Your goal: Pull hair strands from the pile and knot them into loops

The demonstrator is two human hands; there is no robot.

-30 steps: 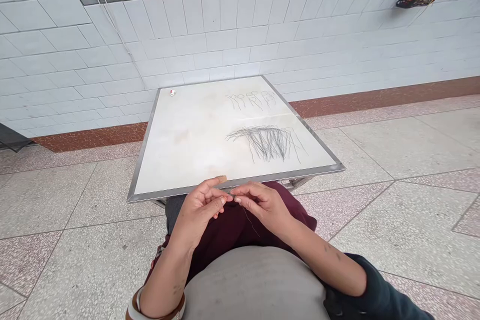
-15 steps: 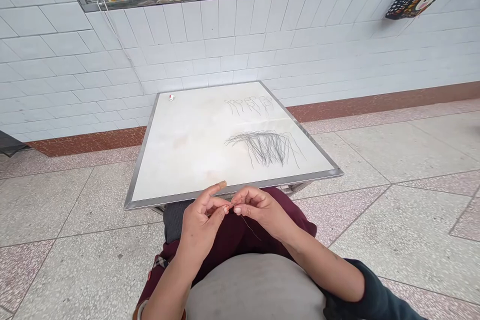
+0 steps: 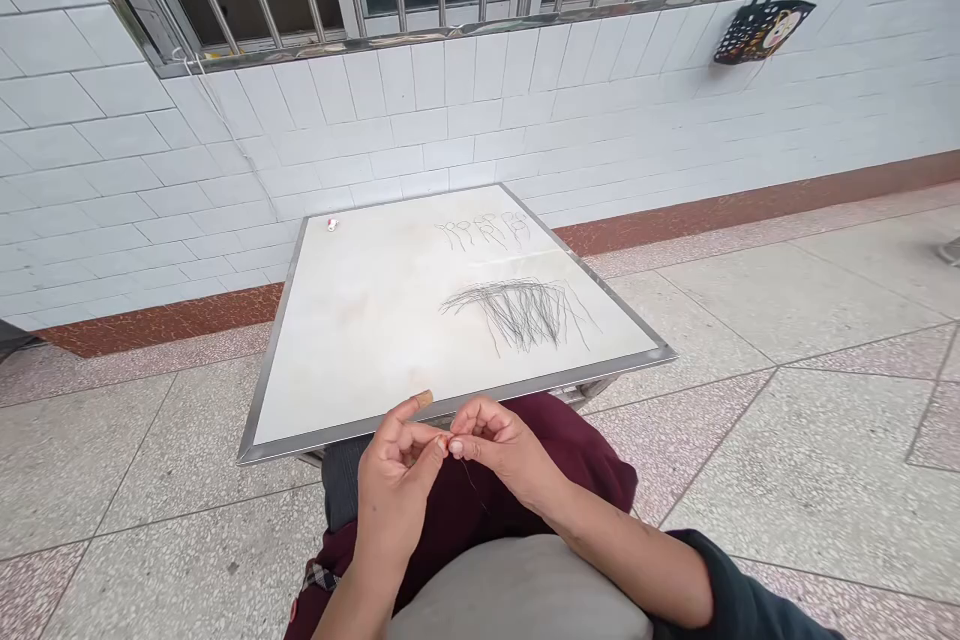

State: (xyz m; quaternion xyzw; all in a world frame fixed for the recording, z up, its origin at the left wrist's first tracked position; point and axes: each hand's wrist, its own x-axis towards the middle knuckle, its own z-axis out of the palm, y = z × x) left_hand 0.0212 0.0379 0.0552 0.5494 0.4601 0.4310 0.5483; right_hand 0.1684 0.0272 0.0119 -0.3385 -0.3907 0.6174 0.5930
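My left hand (image 3: 401, 475) and my right hand (image 3: 506, 445) meet fingertip to fingertip above my lap, just before the table's near edge. Both pinch a thin dark strand (image 3: 474, 487) that hangs down below the fingers. One left finger has a tan covering on its tip and points toward the table. On the white table (image 3: 360, 320) lies a spread bundle of dark thin strands (image 3: 525, 310), right of centre. Behind it, a row of looped strands (image 3: 484, 230) lies near the far right side.
A small red and white object (image 3: 332, 224) sits at the table's far left corner. Beyond the table stands a white tiled wall (image 3: 420, 135) with a barred window. A patterned bag (image 3: 761, 28) hangs at the upper right.
The view has shifted, showing more of the window and placing the table slightly lower. My hands stay pinched together, with the strand still hanging from them.
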